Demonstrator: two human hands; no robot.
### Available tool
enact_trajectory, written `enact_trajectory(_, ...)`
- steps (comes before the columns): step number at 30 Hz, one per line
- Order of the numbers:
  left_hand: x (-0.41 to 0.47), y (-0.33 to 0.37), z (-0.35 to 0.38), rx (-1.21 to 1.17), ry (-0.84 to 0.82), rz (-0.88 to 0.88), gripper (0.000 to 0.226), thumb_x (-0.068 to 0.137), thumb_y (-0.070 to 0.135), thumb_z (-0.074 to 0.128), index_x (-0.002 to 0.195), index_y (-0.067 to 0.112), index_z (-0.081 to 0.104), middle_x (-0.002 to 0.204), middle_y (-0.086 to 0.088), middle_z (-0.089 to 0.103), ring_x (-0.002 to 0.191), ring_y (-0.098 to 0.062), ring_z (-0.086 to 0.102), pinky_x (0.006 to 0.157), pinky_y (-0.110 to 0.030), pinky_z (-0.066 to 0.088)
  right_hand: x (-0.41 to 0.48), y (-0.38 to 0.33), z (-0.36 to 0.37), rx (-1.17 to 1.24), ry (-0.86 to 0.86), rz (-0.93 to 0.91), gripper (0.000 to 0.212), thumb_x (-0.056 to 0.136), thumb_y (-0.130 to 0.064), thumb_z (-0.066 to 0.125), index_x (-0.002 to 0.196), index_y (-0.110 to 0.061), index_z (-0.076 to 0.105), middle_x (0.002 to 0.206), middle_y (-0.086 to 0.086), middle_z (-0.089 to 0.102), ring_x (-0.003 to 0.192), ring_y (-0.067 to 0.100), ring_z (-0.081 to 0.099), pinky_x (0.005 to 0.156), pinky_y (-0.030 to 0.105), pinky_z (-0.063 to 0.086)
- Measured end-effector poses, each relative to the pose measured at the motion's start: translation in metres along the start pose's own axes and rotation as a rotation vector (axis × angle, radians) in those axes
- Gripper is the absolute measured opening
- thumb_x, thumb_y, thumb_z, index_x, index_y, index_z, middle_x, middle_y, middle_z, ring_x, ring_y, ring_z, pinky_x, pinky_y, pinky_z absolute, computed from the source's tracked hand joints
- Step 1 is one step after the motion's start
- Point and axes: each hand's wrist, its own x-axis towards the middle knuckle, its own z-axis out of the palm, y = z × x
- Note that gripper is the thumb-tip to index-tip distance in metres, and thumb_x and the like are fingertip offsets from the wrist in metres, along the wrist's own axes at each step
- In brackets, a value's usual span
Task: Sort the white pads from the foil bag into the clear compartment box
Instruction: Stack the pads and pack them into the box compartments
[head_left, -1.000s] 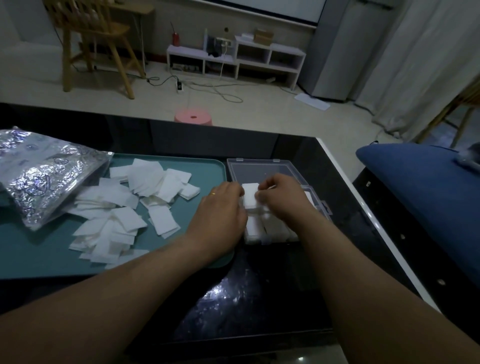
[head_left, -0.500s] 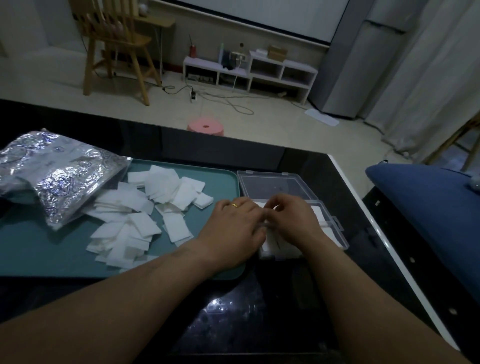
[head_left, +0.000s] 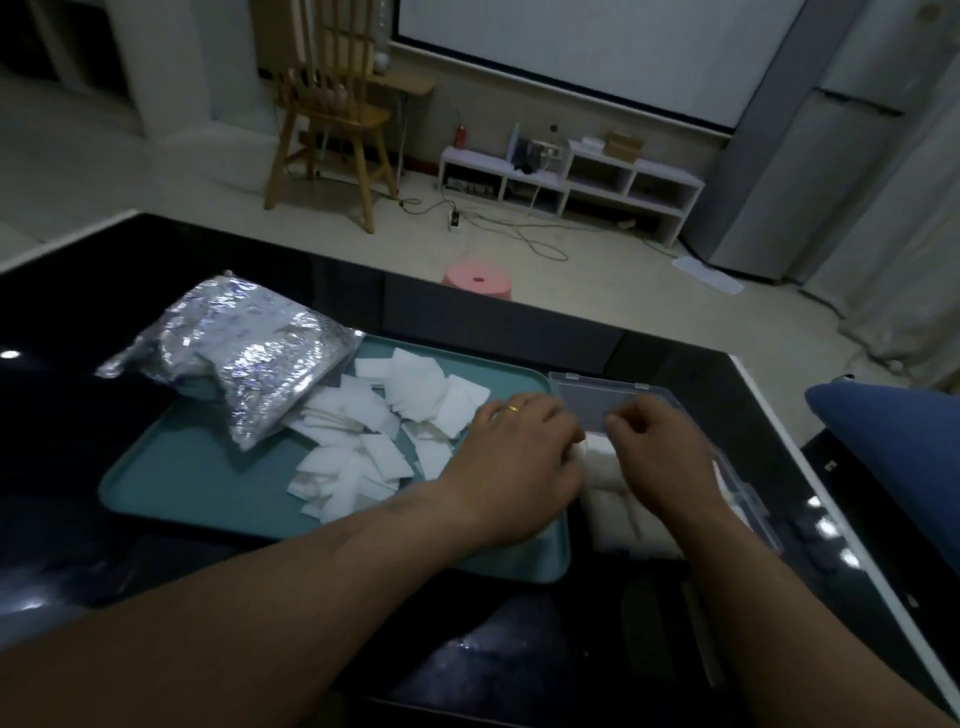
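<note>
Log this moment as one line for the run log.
step: filling clear box | left hand: at box, grip unclear | right hand: same | loose pads: on teal tray | foil bag: partly on tray

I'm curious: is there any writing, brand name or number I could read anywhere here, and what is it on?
No text here can be read.
Foil bag: faint marks that may be print on the crinkled surface, too blurred to read.
Cardboard box on the far shelf: too small to show any label.
Clear compartment box: no label visible.
</note>
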Motion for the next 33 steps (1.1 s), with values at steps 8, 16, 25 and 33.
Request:
enact_trajectory(8, -0.059, -0.104, -0.086, 0.017, -0.103, -0.335, 0.024, 0.102, 0.028, 0.053, 0.125, 0.028, 0.059, 0.133, 0.006, 0.051, 0.114, -0.016, 0.056, 0.093, -0.037, 0.046, -0.021, -0.084, 0.058, -0.149, -0.33, -0.283, 0.025, 0.094, -0.039, 0.069, 0.118, -0.032, 0.065, 0.115, -0.01, 0.065, 0.108, 0.015, 0.06, 0.094, 0.038, 0.05)
enact_trajectory(16, -0.059, -0.128, -0.103, -0.017, -0.103, -0.384, 0.022, 0.102, 0.037, 0.05, 0.123, 0.036, 0.057, 0.131, 0.013, 0.052, 0.108, -0.013, 0.061, 0.094, -0.044, 0.051, -0.002, -0.118, 0.107, -0.28, -0.352, -0.184, 0.047, 0.08, -0.061, 0.076, 0.111, -0.034, 0.053, 0.11, -0.009, 0.057, 0.102, 0.019, 0.055, 0.092, 0.042, 0.051)
enact_trajectory(25, -0.051, -0.122, -0.105, -0.05, -0.136, -0.353, 0.026, 0.103, 0.034, 0.049, 0.127, 0.029, 0.057, 0.134, 0.007, 0.056, 0.113, -0.014, 0.056, 0.088, -0.034, 0.045, -0.006, -0.112, 0.096, -0.205, -0.417, -0.157, 0.02, 0.096, -0.036, 0.066, 0.113, -0.026, 0.062, 0.113, -0.002, 0.066, 0.1, 0.021, 0.063, 0.091, 0.046, 0.055)
enact_trajectory(33, -0.053, -0.116, -0.107, -0.051, -0.153, -0.363, 0.027, 0.103, 0.032, 0.048, 0.128, 0.029, 0.056, 0.133, 0.006, 0.056, 0.113, -0.015, 0.056, 0.09, -0.035, 0.046, -0.004, -0.092, 0.077, -0.166, -0.3, -0.274, 0.012, 0.098, -0.028, 0.068, 0.104, -0.025, 0.079, 0.109, -0.004, 0.073, 0.099, 0.018, 0.063, 0.084, 0.035, 0.05)
